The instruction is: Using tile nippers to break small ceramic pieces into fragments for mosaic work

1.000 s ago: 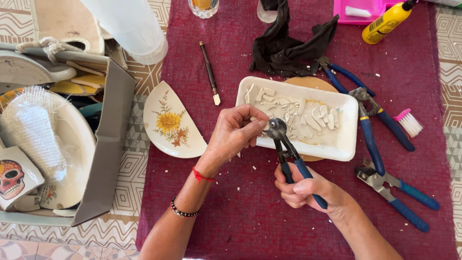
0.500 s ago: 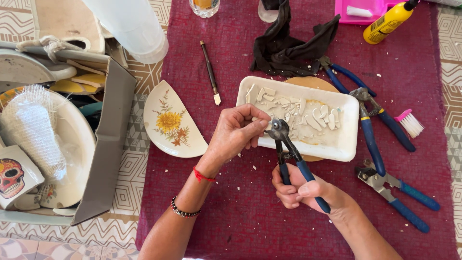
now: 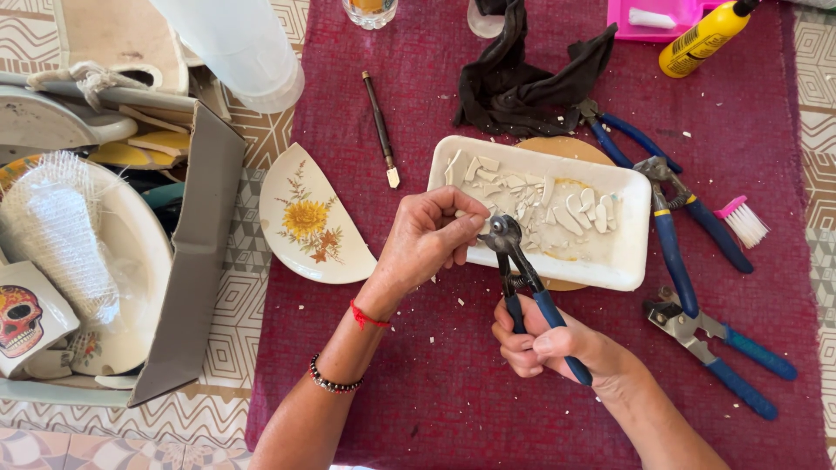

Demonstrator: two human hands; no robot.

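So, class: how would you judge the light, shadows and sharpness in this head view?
Head view: soft, even daylight; faint shadows under the left hand and nippers; the tray is bright but not glaring; focus sharp, slight wide-angle bend at the edges.

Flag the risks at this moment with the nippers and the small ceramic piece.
1. The left hand pinches a small ceramic piece right at the head of the wheeled nippers; fingertips sit close to the cutting wheels and could get pinched.
2. The cut happens over the near rim of the white tray; chips already lie on the red cloth, so more shards may scatter outside it.
3. Both hands are bare, including the right hand squeezing the handles; sharp edges could cut.
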